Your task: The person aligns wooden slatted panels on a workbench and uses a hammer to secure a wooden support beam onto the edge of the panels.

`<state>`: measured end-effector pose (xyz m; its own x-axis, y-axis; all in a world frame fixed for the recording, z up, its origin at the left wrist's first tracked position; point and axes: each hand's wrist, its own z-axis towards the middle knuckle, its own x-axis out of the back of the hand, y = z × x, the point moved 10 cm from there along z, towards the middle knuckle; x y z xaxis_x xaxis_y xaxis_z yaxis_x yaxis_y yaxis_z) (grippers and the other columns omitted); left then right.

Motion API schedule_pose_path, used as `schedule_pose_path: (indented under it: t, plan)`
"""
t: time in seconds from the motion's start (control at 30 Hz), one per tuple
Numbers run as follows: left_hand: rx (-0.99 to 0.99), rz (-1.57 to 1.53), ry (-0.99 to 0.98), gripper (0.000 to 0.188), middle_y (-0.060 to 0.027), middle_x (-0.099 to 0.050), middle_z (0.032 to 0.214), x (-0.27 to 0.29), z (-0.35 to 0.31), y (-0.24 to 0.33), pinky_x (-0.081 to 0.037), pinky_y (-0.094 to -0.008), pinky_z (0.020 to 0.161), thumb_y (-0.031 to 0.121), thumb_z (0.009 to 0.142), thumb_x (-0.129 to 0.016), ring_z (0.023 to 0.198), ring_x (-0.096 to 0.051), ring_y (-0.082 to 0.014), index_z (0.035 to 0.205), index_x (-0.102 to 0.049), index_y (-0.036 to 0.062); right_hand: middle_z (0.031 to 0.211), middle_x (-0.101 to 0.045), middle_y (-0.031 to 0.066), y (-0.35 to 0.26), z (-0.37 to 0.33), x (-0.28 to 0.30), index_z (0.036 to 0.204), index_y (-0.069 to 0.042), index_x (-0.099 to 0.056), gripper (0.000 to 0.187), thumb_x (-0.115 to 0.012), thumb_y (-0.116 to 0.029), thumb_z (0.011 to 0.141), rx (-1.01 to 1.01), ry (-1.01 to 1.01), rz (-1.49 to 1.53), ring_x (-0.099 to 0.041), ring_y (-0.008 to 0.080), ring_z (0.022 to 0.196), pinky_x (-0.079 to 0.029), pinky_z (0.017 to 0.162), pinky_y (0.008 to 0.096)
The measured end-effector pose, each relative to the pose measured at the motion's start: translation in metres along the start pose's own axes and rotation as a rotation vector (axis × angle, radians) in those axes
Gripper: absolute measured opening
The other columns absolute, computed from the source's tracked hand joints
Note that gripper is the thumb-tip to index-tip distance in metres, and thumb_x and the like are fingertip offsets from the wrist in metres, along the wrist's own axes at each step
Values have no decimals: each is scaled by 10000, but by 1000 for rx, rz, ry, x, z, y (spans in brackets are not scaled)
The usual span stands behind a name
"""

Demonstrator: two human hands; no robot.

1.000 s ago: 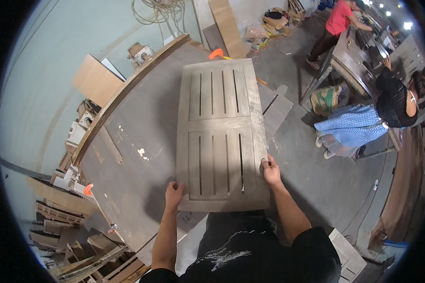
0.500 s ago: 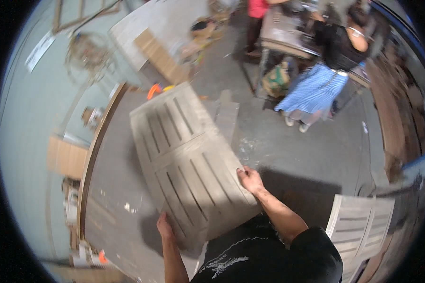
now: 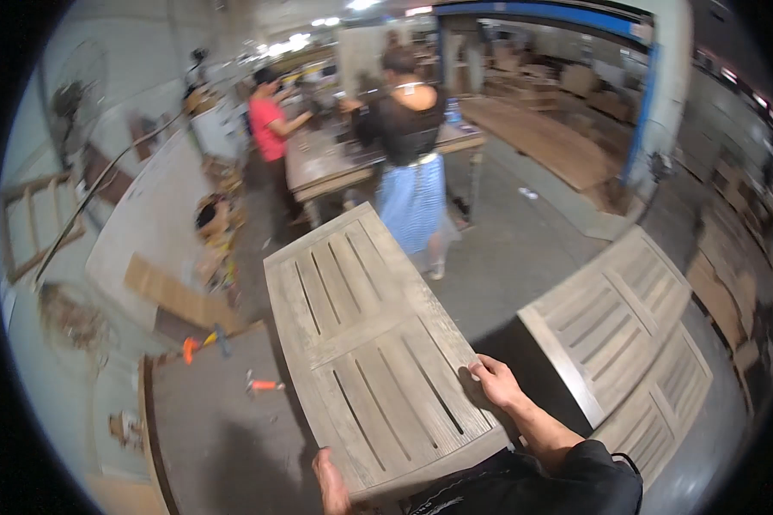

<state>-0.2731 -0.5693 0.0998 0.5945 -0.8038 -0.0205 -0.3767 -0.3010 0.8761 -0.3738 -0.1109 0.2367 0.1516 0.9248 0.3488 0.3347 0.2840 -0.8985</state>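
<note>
A greyish-brown slatted wooden panel (image 3: 365, 330) is held tilted in front of my body, its far end pointing away from me. My right hand (image 3: 496, 382) grips its right edge, thumb on the upper face and the other fingers mostly hidden at the edge. At the near left edge, my left hand (image 3: 329, 481) is closed around the side, its fingertips partly out of sight underneath. To the right, similar slatted panels (image 3: 605, 322) lie stacked, overlapping one another.
A grey-topped worktable (image 3: 206, 421) with a raised wooden edge is at the left, bearing an orange-handled hammer (image 3: 264, 385). Two people stand at another table (image 3: 335, 176) further off. Leaning boards (image 3: 172, 292) and a wall fan (image 3: 76, 94) are at far left.
My view has swung up and to the right, bringing the stacked panels further into sight. The held panel has moved away from over the worktable, both hands still on it.
</note>
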Motion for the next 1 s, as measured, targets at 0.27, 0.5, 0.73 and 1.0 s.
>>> schedule_pose_path:
  t: [0.27, 0.5, 0.73, 1.0]
  plan:
    - [-68, 108, -682, 482, -125, -616, 1242, -234, -51, 61, -392, -333, 1036, 264, 930, -554, 1156, -552, -226, 1285, -567, -62, 978, -679, 112, 62, -95, 187, 1140, 18, -643, 388, -558, -321, 971, -94, 506, 230, -584, 179, 915, -462, 836, 317]
    - [-184, 234, -1175, 415, -119, -644, 1264, -421, -193, 80, -420, -305, 1013, 157, 964, -495, 1159, -588, -200, 1304, -573, -68, 1148, -663, 97, 171, -181, 289, 1175, 56, -630, 382, -531, -257, 980, -22, 885, 506, -557, 183, 1078, -406, 968, 302]
    - [-203, 529, -1489, 410, -127, -662, 1240, -558, -259, -15, -433, -291, 1005, 164, 978, -535, 1167, -590, -182, 1308, -572, -77, 1200, -621, 113, 277, -254, 328, 1233, 61, -608, 464, -548, -308, 959, -152, 1194, 797, -542, 208, 1111, -383, 1012, 323]
    - [-317, 812, -1457, 372, -100, -679, 1156, -642, -235, -75, -434, -306, 973, 239, 944, -595, 1087, -595, -186, 1177, -653, -46, 1416, -511, 180, 264, -262, 334, 1386, 92, -488, 643, -581, -348, 927, -272, 1245, 935, -464, 261, 1302, -322, 1107, 342]
